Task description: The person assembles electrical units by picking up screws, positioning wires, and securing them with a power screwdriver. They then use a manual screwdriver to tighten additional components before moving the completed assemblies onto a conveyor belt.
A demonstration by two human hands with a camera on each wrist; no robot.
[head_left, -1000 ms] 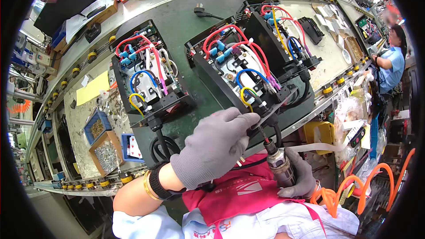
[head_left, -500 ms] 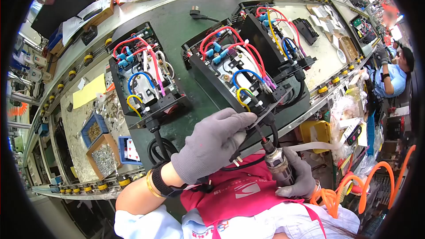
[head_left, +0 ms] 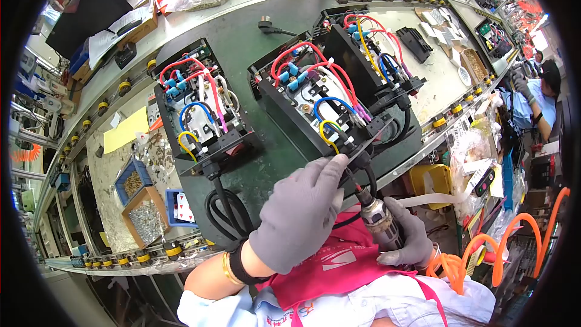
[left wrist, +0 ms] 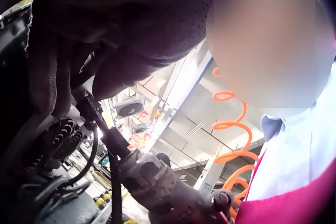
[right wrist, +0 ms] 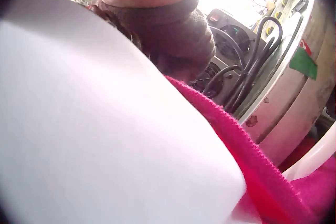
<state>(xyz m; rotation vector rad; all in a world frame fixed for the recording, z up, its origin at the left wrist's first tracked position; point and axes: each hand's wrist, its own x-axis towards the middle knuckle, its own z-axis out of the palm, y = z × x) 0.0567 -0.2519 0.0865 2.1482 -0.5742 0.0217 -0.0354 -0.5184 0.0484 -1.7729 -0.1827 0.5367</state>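
My gloved left hand [head_left: 302,212] holds the near end panel [head_left: 358,156] of the middle black metal unit [head_left: 290,100], fingertips at its lower left corner. Red, blue and yellow wires run over this open-topped unit. From below, my gloved right hand [head_left: 411,233] grips an air screwdriver [head_left: 381,221], its fingers round the body. The screwdriver's bit points up at the panel beside the left fingertips. In the left wrist view the screwdriver [left wrist: 157,176] rises towards the dark left fingers [left wrist: 47,82]. White cloth and a pink apron fill much of the right wrist view.
Similar wired units stand left [head_left: 200,106] and right [head_left: 378,48] on the green board [head_left: 239,48]. Black cable coils [head_left: 227,209] hang by the board's near edge. An orange coiled hose [head_left: 520,236] is at right. Parts boxes [head_left: 145,218] lie left; another person [head_left: 532,100] sits far right.
The left wrist has turned slightly and its fingers point more upward at the panel corner. The screwdriver keeps nearly the same place. The head view has shifted slightly; the person at far right has moved.
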